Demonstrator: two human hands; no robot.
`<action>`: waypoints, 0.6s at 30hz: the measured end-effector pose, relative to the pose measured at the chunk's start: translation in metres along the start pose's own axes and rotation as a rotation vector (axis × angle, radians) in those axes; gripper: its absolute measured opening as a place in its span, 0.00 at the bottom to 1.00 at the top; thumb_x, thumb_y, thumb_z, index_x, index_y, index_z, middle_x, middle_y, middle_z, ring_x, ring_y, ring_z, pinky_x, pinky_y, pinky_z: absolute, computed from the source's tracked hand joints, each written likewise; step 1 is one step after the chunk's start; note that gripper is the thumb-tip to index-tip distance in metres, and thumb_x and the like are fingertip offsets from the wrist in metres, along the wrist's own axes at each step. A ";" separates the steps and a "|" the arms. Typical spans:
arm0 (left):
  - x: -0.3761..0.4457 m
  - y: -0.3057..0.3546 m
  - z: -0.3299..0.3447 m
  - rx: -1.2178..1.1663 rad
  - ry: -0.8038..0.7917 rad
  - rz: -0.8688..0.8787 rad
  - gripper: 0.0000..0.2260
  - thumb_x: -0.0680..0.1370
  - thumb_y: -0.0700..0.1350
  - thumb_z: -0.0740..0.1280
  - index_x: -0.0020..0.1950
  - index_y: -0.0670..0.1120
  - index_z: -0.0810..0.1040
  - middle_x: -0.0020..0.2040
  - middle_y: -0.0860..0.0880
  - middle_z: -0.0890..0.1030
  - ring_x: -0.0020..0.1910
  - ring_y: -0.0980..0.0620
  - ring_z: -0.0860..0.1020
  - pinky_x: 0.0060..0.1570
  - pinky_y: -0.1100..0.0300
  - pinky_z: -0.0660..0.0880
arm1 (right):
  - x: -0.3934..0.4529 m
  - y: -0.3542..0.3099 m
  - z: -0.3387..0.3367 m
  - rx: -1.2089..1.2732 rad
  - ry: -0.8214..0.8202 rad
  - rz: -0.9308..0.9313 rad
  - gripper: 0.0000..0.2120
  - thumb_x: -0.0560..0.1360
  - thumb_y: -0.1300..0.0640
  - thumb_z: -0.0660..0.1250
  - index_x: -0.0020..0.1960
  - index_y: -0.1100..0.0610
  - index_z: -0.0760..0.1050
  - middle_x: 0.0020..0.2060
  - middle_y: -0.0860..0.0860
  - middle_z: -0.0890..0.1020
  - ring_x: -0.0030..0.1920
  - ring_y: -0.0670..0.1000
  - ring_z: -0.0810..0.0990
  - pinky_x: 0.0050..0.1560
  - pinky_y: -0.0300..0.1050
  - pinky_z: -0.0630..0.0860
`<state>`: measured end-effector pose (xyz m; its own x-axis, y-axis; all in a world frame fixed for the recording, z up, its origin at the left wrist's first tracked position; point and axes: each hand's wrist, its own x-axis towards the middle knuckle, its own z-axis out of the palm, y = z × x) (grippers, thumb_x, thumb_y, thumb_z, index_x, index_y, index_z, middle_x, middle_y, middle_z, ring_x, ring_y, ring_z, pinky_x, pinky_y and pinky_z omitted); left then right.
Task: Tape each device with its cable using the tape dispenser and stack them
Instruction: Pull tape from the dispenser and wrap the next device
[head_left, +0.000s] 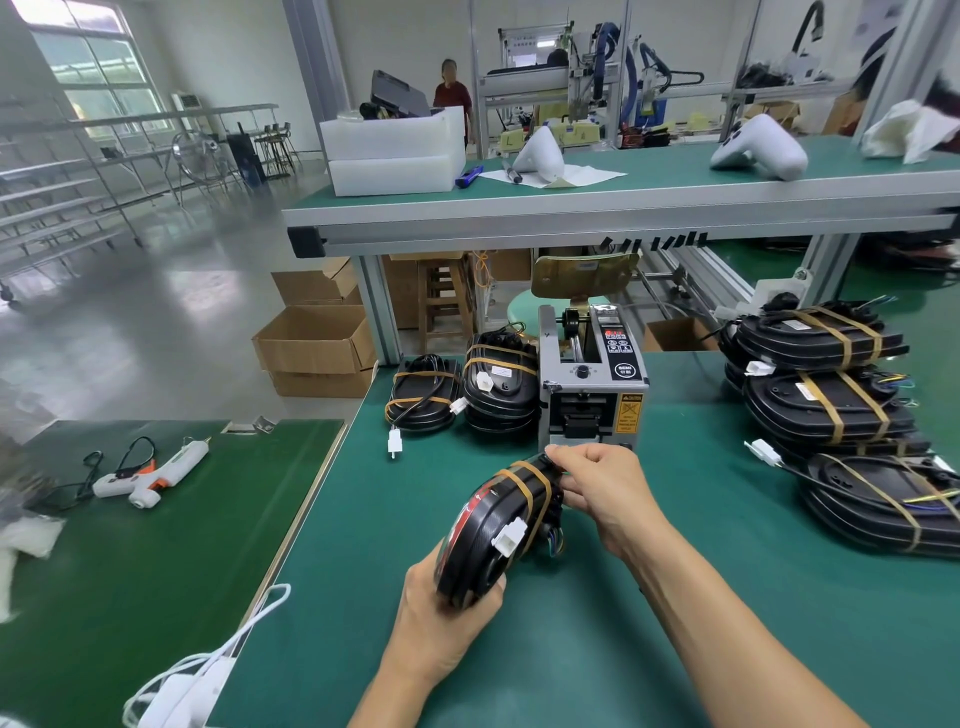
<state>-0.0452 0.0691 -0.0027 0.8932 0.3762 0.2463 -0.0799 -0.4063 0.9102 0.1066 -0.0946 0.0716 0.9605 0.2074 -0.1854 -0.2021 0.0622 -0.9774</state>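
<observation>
Bare green surface (597, 649) lies open near the person and on the right between the arm and the big taped stack (826, 405). Straight ahead the tape dispenser (592, 384) blocks the way, flanked left by two taped piles (498, 384) and a loose white connector (394, 443).
</observation>
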 end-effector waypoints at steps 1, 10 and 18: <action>0.000 0.000 0.000 -0.004 -0.003 0.002 0.08 0.68 0.56 0.75 0.44 0.57 0.80 0.34 0.55 0.79 0.34 0.60 0.72 0.38 0.65 0.74 | 0.000 0.000 0.000 -0.009 0.010 -0.003 0.09 0.77 0.59 0.74 0.42 0.64 0.80 0.27 0.53 0.74 0.31 0.51 0.74 0.45 0.50 0.78; 0.001 -0.001 0.000 -0.002 -0.012 0.015 0.07 0.68 0.55 0.75 0.43 0.60 0.80 0.33 0.57 0.79 0.33 0.61 0.72 0.37 0.67 0.73 | 0.002 0.001 0.001 -0.022 0.030 0.012 0.09 0.77 0.61 0.74 0.40 0.63 0.81 0.25 0.49 0.76 0.30 0.50 0.77 0.46 0.50 0.83; 0.001 -0.005 -0.001 0.018 -0.018 0.004 0.09 0.69 0.56 0.76 0.45 0.57 0.81 0.35 0.52 0.81 0.34 0.58 0.74 0.39 0.63 0.76 | 0.006 0.003 0.005 0.056 0.085 0.101 0.04 0.77 0.62 0.73 0.46 0.60 0.79 0.27 0.50 0.75 0.24 0.45 0.70 0.25 0.38 0.68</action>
<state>-0.0444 0.0722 -0.0066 0.9005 0.3600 0.2437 -0.0755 -0.4226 0.9032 0.1109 -0.0883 0.0682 0.9469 0.1319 -0.2933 -0.3070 0.0996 -0.9465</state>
